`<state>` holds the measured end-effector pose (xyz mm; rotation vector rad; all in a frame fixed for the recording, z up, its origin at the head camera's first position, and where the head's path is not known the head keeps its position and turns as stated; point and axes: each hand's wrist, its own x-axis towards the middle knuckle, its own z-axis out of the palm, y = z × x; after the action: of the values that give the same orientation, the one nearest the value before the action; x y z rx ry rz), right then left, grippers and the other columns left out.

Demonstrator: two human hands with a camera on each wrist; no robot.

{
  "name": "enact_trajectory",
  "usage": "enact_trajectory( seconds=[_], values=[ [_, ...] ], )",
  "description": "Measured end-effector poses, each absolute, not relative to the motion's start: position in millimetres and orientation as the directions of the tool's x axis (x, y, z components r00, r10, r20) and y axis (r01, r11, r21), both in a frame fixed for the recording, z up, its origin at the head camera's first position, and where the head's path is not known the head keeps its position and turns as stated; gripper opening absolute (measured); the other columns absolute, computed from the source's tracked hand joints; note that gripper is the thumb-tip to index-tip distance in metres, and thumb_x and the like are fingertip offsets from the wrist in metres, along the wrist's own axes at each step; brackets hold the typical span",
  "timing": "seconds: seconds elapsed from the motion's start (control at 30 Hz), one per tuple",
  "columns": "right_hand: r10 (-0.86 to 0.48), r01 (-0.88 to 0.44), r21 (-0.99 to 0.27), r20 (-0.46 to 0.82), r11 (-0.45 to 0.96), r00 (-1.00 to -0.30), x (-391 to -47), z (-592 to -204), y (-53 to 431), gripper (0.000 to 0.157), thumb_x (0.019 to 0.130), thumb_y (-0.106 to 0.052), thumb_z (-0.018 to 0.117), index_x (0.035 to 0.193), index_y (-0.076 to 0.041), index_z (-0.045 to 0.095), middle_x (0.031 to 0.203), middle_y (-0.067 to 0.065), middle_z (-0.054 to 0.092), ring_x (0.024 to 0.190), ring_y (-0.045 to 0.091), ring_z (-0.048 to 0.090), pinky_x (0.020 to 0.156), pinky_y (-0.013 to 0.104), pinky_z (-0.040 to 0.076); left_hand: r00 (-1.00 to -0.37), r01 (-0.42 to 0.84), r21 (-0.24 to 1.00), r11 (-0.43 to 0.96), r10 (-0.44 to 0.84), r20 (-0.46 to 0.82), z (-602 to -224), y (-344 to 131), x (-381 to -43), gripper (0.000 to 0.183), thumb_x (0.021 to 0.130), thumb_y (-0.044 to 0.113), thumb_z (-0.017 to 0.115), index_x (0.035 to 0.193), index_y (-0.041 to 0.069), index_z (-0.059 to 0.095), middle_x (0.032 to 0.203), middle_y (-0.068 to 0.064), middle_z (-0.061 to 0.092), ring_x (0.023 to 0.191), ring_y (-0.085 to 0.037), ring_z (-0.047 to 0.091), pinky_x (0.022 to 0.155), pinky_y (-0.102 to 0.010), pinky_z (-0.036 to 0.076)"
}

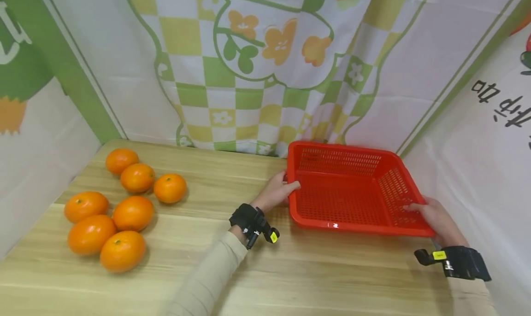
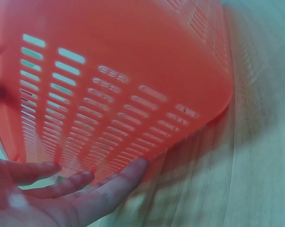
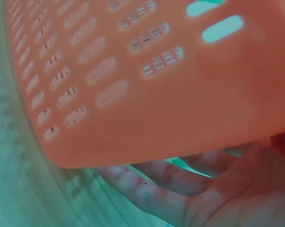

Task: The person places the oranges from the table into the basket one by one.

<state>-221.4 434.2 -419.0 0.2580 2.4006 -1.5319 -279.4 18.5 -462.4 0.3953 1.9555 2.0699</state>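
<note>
A red plastic basket with slotted walls is at the right of the table, held at both ends. My left hand grips its left side, thumb over the rim and fingers against the outer wall. In the left wrist view those fingers lie along the slotted side, close over the wood. My right hand holds the right front corner with the thumb inside the rim. Its other fingers reach beneath the basket wall in the right wrist view. Nothing lies inside the basket.
Several oranges sit in a loose group on the left part of the wooden table. A patterned curtain hangs behind the table's back edge. A white printed wall stands close beside my right hand.
</note>
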Motion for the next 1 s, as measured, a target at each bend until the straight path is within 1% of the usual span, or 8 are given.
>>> enact_trajectory(
  seconds=[0.17, 0.33, 0.47, 0.53, 0.6, 0.7, 0.8, 1.0],
  values=[
    [-0.009, 0.286, -0.870, -0.316, 0.401, -0.949, -220, -419, 429, 0.049, 0.098, -0.019, 0.049, 0.136, 0.005, 0.030, 0.094, 0.009, 0.069, 0.080, 0.036, 0.066, 0.065, 0.035, 0.058, -0.921, -0.027, 0.997, -0.072, 0.390, 0.003, -461, 12, -277, 0.040, 0.089, 0.013, 0.055, 0.127, 0.005, 0.045, 0.113, -0.029, 0.060, 0.092, -0.038, 0.063, 0.071, -0.052, 0.055],
    [-0.012, 0.287, -0.871, -0.318, 0.399, -0.948, -219, -422, 423, 0.054, 0.098, -0.023, 0.052, 0.138, 0.004, 0.028, 0.099, 0.009, 0.067, 0.084, 0.036, 0.064, 0.068, 0.034, 0.057, -0.919, -0.013, 0.997, -0.070, 0.393, 0.016, -461, 5, -276, 0.038, 0.091, 0.011, 0.053, 0.127, 0.004, 0.044, 0.114, -0.029, 0.059, 0.093, -0.038, 0.062, 0.070, -0.049, 0.056],
    [0.000, 0.292, -0.869, -0.318, 0.399, -0.948, -217, -425, 419, 0.056, 0.096, -0.026, 0.055, 0.137, 0.003, 0.030, 0.102, 0.010, 0.067, 0.085, 0.037, 0.064, 0.070, 0.034, 0.057, -0.918, -0.002, 0.998, -0.065, 0.397, 0.024, -463, 1, -275, 0.037, 0.092, 0.009, 0.053, 0.128, 0.005, 0.044, 0.112, -0.026, 0.061, 0.093, -0.039, 0.062, 0.067, -0.045, 0.057],
    [-0.002, 0.286, -0.872, -0.312, 0.398, -0.950, -215, -427, 416, 0.054, 0.096, -0.026, 0.055, 0.136, 0.003, 0.031, 0.101, 0.010, 0.067, 0.085, 0.038, 0.064, 0.070, 0.034, 0.057, -0.916, -0.002, 0.998, -0.059, 0.400, 0.022, -464, -2, -274, 0.037, 0.092, 0.008, 0.052, 0.128, 0.006, 0.044, 0.110, -0.024, 0.062, 0.092, -0.040, 0.062, 0.066, -0.045, 0.058],
    [-0.002, 0.291, -0.879, -0.315, 0.378, -0.949, -213, -427, 413, 0.052, 0.096, -0.025, 0.054, 0.135, 0.002, 0.032, 0.101, 0.008, 0.067, 0.085, 0.038, 0.064, 0.070, 0.033, 0.057, -0.916, -0.008, 0.998, -0.056, 0.401, 0.015, -465, -4, -272, 0.038, 0.092, 0.008, 0.052, 0.128, 0.005, 0.043, 0.110, -0.025, 0.061, 0.092, -0.041, 0.062, 0.066, -0.046, 0.057],
    [-0.014, 0.296, -0.890, -0.321, 0.346, -0.947, -211, -426, 408, 0.051, 0.097, -0.023, 0.053, 0.135, 0.003, 0.030, 0.100, 0.008, 0.067, 0.087, 0.039, 0.063, 0.070, 0.034, 0.057, -0.916, -0.014, 0.999, -0.048, 0.401, 0.006, -466, -8, -270, 0.040, 0.091, 0.011, 0.053, 0.130, 0.005, 0.043, 0.111, -0.026, 0.061, 0.091, -0.040, 0.062, 0.067, -0.050, 0.056],
    [-0.019, 0.294, -0.895, -0.319, 0.335, -0.948, -211, -424, 404, 0.052, 0.098, -0.022, 0.052, 0.136, 0.004, 0.028, 0.099, 0.007, 0.067, 0.087, 0.039, 0.063, 0.070, 0.035, 0.057, -0.916, -0.008, 0.999, -0.037, 0.402, 0.008, -467, -13, -269, 0.042, 0.091, 0.015, 0.055, 0.130, 0.005, 0.043, 0.113, -0.029, 0.060, 0.091, -0.039, 0.063, 0.068, -0.052, 0.056],
    [-0.023, 0.294, -0.908, -0.315, 0.300, -0.949, -210, -421, 396, 0.051, 0.097, -0.023, 0.053, 0.134, 0.003, 0.030, 0.099, 0.004, 0.068, 0.088, 0.036, 0.064, 0.071, 0.034, 0.057, -0.919, 0.010, 1.000, -0.019, 0.394, 0.017, -466, -21, -269, 0.045, 0.091, 0.021, 0.057, 0.131, 0.006, 0.042, 0.113, -0.028, 0.060, 0.089, -0.038, 0.064, 0.067, -0.048, 0.057]
  ],
)
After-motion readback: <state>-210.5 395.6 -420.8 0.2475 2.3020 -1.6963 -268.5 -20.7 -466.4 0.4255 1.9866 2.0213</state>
